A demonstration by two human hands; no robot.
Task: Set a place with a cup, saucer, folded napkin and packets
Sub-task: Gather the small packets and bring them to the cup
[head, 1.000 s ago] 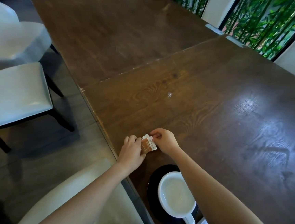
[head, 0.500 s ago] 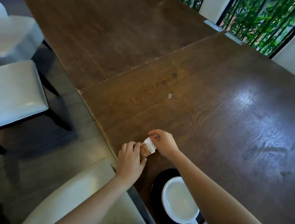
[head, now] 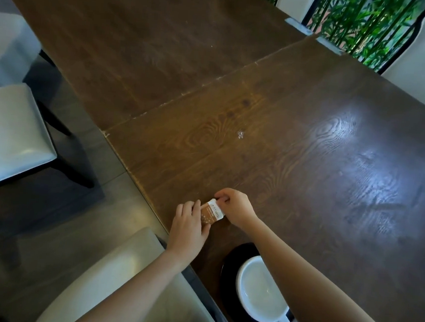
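Both hands pinch the brown-and-white packet (head: 212, 213) on the wooden table (head: 296, 155) — left hand (head: 189, 232) now covering its near end, right hand (head: 233, 209) gripping the far end. White cup (head: 259, 290) sits on the black saucer (head: 231, 260) nearby — packets nearly placed.

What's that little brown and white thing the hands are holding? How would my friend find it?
Start at the big dark wooden table and go to its near edge, just beyond the white cup on its black saucer. There the left hand and right hand meet over a small flat packet. It is the only brown thing with a white end and printing on it.
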